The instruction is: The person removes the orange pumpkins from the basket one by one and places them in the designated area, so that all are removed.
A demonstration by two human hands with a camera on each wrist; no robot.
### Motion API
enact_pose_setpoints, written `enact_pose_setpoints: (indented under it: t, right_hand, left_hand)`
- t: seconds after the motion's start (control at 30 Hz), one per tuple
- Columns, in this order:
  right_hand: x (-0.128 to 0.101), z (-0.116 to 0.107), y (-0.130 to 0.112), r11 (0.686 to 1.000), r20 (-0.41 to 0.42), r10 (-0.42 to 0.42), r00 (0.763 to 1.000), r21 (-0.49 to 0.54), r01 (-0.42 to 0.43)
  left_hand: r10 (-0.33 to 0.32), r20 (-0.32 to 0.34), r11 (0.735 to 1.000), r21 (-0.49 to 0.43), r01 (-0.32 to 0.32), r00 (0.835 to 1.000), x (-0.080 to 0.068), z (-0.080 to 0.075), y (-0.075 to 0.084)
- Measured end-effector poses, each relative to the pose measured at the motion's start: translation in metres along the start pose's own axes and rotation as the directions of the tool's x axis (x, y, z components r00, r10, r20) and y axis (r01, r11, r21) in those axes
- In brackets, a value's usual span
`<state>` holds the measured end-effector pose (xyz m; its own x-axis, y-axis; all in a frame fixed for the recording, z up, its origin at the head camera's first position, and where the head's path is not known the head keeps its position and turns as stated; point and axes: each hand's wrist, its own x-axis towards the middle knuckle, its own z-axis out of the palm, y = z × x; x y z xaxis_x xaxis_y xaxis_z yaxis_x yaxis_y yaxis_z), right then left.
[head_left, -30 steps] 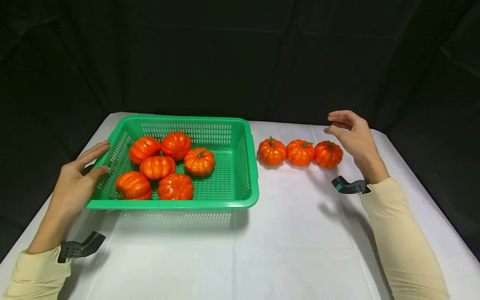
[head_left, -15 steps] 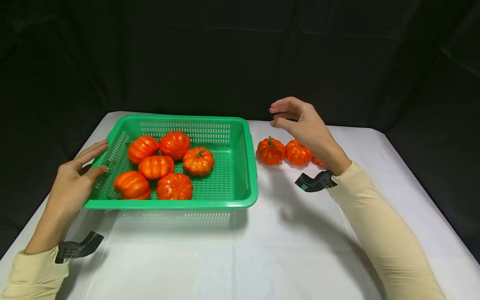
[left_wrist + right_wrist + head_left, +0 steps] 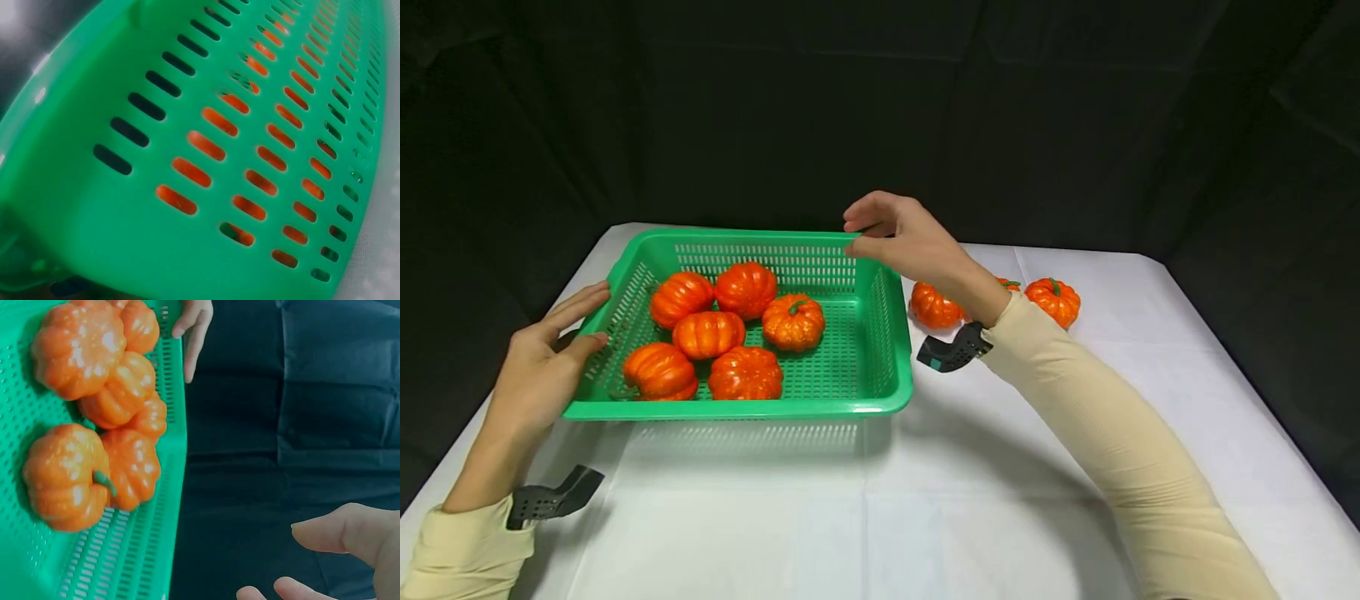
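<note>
On the bench (image 3: 760, 517) stands the basket (image 3: 737, 409); the left hand (image 3: 542, 367) lies at its side, fingers extended, contact unclear. The right hand (image 3: 913, 242), thumb and fingers apart, holds nothing near the far corner: apparently a reach, calling next for lowering to the pumpkins (image 3: 709, 335) inside.
</note>
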<state>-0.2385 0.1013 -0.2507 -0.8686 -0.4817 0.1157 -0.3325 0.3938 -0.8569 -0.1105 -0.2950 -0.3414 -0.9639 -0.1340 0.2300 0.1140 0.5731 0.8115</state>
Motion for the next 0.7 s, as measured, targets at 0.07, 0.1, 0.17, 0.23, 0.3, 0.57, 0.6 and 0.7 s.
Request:
enact_pose_setpoints:
  t: [0.07, 0.1, 0.17, 0.23, 0.3, 0.57, 0.6, 0.7]
  right_hand:
    - [0.007, 0.007, -0.002, 1.000, 0.024, 0.009, 1.000, 0.003, -0.009]
    - [0.011, 0.011, -0.002, 1.000, 0.038, 0.015, 0.999, 0.004, -0.015]
    - [0.017, 0.018, -0.002, 1.000, 0.065, 0.025, 0.998, -0.001, -0.025]
    - [0.023, 0.025, -0.001, 0.999, 0.089, 0.033, 0.995, 0.001, -0.033]
    - [0.030, 0.031, 0.000, 0.999, 0.107, 0.045, 0.993, 0.004, -0.046]
    - [0.050, 0.053, 0.005, 0.993, 0.154, 0.113, 0.982, 0.007, -0.116]
    - [0.052, 0.056, 0.005, 0.992, 0.160, 0.120, 0.980, 0.009, -0.123]
    - [0.056, 0.062, 0.007, 0.990, 0.174, 0.133, 0.976, 0.018, -0.138]
  left_hand:
    - [0.005, 0.002, 1.000, -0.008, -0.005, 1.000, 0.000, 0.001, 0.000]
    - [0.007, 0.004, 1.000, -0.010, -0.007, 1.000, 0.000, 0.001, 0.000]
    - [0.007, 0.006, 1.000, -0.010, -0.007, 1.000, 0.000, 0.003, 0.000]
    - [0.004, 0.008, 1.000, -0.010, -0.003, 1.000, 0.000, 0.004, 0.000]
    - [-0.002, 0.006, 1.000, -0.003, 0.002, 1.000, 0.001, 0.004, 0.000]
    - [-0.014, 0.020, 1.000, 0.000, 0.014, 1.000, 0.002, 0.003, -0.001]
    - [-0.013, 0.021, 1.000, 0.000, 0.013, 1.000, 0.002, 0.002, -0.002]
    - [-0.016, 0.021, 1.000, -0.003, 0.016, 1.000, 0.001, 0.003, -0.002]
